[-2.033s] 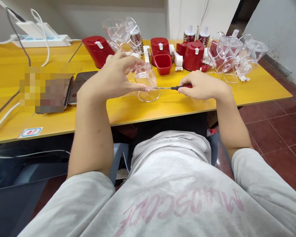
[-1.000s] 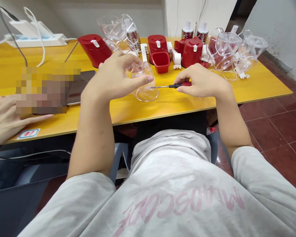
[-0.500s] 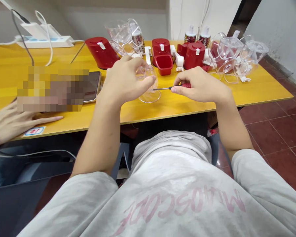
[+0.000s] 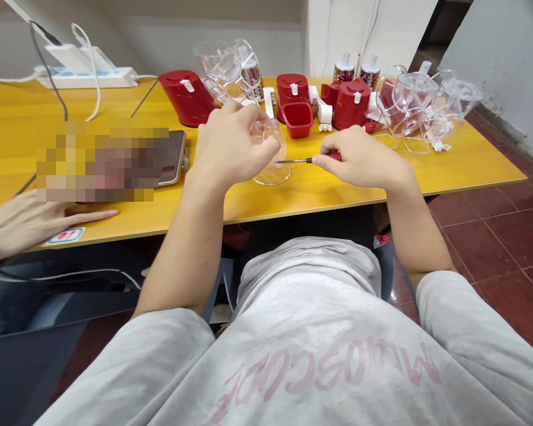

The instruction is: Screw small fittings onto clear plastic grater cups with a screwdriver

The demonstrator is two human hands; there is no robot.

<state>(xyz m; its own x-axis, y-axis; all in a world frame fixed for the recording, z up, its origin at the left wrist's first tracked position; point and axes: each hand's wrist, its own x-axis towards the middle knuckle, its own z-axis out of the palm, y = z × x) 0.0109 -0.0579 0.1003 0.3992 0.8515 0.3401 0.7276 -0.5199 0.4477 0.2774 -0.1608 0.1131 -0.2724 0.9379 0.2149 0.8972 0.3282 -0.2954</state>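
Note:
My left hand (image 4: 233,145) is wrapped around a clear plastic housing (image 4: 273,155) that rests on the yellow table (image 4: 320,186). My right hand (image 4: 359,158) pinches the red and black handle of a small screwdriver (image 4: 304,160). The screwdriver lies level, its thin metal shaft pointing left, with the tip at the side of the clear housing just by my left thumb. Both forearms reach over the table's front edge.
Red plastic bodies (image 4: 187,97) (image 4: 352,104), a red tray (image 4: 297,113), clear covers (image 4: 420,103) and metal drums (image 4: 344,70) line the table's back. A phone (image 4: 171,157) lies at left beside a blurred patch. Another person's hand (image 4: 24,222) rests flat at far left. A power strip (image 4: 86,74) sits behind.
Another person's hand has come in at the far left and lies on the table. My own hands have stayed on the clear housing and the screwdriver, shifting only slightly.

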